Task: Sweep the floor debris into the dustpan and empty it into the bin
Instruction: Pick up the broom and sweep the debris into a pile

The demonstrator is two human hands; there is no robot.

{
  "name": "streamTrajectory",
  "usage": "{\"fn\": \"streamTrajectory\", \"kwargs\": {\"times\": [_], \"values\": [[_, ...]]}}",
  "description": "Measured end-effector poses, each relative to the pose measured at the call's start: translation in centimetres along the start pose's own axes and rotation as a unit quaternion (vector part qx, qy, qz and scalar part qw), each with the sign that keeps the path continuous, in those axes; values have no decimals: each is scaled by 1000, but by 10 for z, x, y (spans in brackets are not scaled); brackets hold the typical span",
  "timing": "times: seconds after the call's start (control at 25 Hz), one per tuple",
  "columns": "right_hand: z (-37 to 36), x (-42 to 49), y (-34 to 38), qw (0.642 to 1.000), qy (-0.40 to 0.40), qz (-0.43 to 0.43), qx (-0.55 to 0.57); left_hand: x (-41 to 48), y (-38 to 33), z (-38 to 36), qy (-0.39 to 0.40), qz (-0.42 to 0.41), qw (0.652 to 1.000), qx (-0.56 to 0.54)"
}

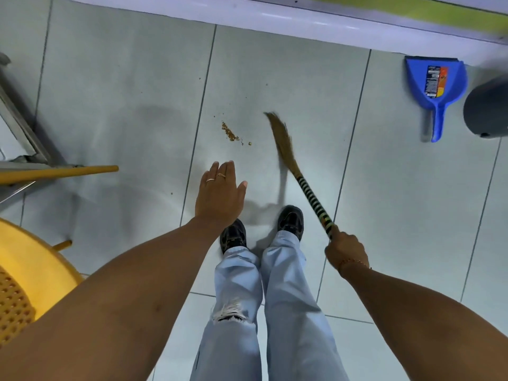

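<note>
A small pile of brown crumbs [230, 133] lies on the pale tiled floor, with a few stray specks around it. My right hand [347, 250] grips the striped handle of a grass broom [283, 138], whose bristle tip rests on the floor just right of the crumbs. My left hand [220, 193] hovers flat and empty above the floor, fingers together, below the crumbs. A blue dustpan [437, 81] lies by the wall at the upper right. The dark grey bin [488, 108] sits at the right edge, partly cut off.
A yellow plastic chair [24, 273] stands at the lower left. A yellow stick [63, 173] and a metal frame [19, 125] reach in from the left. A white skirting [275, 20] runs along the top. My feet in black shoes [290, 220] stand below the crumbs.
</note>
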State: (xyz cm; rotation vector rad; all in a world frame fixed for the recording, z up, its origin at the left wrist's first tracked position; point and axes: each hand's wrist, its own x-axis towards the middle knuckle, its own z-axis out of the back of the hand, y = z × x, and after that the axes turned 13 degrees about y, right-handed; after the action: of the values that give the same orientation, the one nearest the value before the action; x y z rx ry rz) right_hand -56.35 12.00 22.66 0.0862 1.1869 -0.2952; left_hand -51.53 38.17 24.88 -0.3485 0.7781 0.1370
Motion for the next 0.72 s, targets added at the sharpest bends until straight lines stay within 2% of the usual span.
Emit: {"fn": "streamTrajectory", "kwargs": {"times": [0.12,0.24,0.32,0.56,0.72], "values": [[-28,-8,26,997,64,-9,52,-4,6,-9,12,1,1000,1],[-47,-9,63,989,89,2,118,-7,11,-14,19,3,1000,-1],[-52,-9,87,988,93,15,121,-10,16,-15,21,5,1000,0],[-57,-17,127,988,66,59,124,-14,31,-6,6,14,1000,19],[-46,-31,109,985,-29,115,126,-13,28,0,1,16,1000,14]]}}
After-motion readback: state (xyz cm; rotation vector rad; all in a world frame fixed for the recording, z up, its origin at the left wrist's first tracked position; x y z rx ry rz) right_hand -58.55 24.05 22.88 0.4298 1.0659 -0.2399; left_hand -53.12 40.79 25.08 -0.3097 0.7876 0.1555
